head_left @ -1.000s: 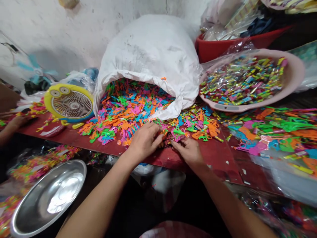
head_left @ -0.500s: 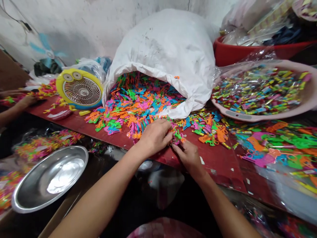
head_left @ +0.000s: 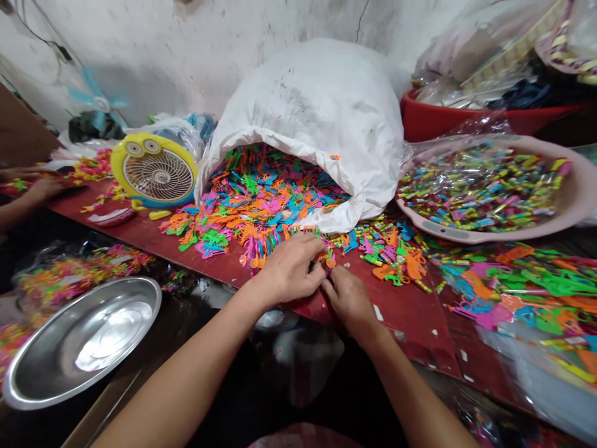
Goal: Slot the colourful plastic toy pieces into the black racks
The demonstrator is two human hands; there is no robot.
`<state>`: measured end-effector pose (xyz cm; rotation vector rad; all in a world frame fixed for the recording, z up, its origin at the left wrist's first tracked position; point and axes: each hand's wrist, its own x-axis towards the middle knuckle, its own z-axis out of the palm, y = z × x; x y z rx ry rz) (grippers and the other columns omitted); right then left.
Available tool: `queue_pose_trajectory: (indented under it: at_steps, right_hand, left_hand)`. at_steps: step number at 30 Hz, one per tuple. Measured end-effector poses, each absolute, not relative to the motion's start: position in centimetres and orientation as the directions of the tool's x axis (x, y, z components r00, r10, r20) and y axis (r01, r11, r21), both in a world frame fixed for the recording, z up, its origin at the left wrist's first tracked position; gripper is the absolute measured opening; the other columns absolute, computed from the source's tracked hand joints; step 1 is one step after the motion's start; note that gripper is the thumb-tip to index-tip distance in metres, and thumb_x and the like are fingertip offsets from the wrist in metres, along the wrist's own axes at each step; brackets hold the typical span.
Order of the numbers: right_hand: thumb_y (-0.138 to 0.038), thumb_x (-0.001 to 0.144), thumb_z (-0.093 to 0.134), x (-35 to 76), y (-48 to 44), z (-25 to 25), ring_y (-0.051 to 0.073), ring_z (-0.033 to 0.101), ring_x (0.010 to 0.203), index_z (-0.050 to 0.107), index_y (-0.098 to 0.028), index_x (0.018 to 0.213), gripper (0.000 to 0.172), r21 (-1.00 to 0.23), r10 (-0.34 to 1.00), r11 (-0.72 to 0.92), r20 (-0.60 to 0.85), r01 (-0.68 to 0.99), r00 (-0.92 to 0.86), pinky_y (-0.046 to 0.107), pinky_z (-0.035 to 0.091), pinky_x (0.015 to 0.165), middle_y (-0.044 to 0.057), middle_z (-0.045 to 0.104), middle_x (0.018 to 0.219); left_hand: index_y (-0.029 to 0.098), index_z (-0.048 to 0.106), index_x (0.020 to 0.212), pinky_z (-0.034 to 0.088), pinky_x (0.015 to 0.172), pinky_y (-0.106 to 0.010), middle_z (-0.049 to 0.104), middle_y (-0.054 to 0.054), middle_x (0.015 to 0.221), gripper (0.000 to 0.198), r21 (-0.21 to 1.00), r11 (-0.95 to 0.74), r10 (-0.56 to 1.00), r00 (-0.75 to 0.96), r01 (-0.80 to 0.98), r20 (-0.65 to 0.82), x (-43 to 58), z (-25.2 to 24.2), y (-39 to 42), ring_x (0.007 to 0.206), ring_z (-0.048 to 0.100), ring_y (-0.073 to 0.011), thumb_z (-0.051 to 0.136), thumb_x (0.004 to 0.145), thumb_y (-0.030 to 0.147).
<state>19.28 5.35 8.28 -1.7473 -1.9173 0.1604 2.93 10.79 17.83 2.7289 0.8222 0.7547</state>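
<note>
My left hand and my right hand meet at the front edge of the red table, fingers pinched together on small bright plastic toy pieces. What exactly they hold is too small to name. Just beyond them a white sack lies on its side, spilling a heap of orange, pink, blue and green plastic pieces onto the table.
A pink basin of wrapped coloured sticks stands at the right, a red tub behind it. A yellow fan sits left of the sack. A steel bowl lies low left. Another person's hand rests far left.
Both hands have drawn closer together and slightly nearer the table edge, and the pink and green piece between them is now mostly hidden. The camera has shifted a little.
</note>
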Motion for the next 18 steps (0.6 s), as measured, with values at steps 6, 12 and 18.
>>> queue_pose_trajectory:
  at_steps: [6,12,18]
  right_hand:
    - [-0.024,0.093,0.049,19.1,5.7,9.8,0.023,0.062,0.075,0.064,-0.015,0.09,0.018,-0.362,0.989,0.023,0.146,0.932,0.032,0.031,0.033,0.063,0.014,0.071,0.087]
    - [-0.022,0.092,0.049,19.8,5.3,8.5,0.018,0.058,0.073,0.06,-0.018,0.081,0.016,-0.597,0.959,0.163,0.284,0.786,0.016,0.026,0.036,0.065,0.006,0.067,0.082]
    - [-0.027,0.092,0.051,20.2,5.5,7.8,0.015,0.052,0.063,0.055,-0.02,0.072,0.021,-0.673,0.95,0.152,0.302,0.724,0.081,0.026,0.034,0.059,0.002,0.061,0.071]
  left_hand:
    - [0.02,0.063,0.092,0.046,0.074,-0.031,0.061,-0.004,0.087,0.011,0.337,-0.838,0.54,0.736,0.429,0.407,2.8,17.8,10.9,0.086,0.057,-0.02,0.062,0.084,0.027]
    - [0.02,0.067,0.093,0.047,0.075,-0.03,0.064,-0.004,0.088,0.015,0.4,-0.807,0.577,0.725,0.435,0.376,2.7,17.7,11.5,0.087,0.06,-0.0192,0.059,0.093,0.033]
    - [0.022,0.07,0.099,0.049,0.079,-0.03,0.068,-0.003,0.089,0.015,0.477,-0.791,0.574,0.734,0.383,0.362,2.6,17.9,11.9,0.089,0.063,-0.0185,0.057,0.093,0.024]
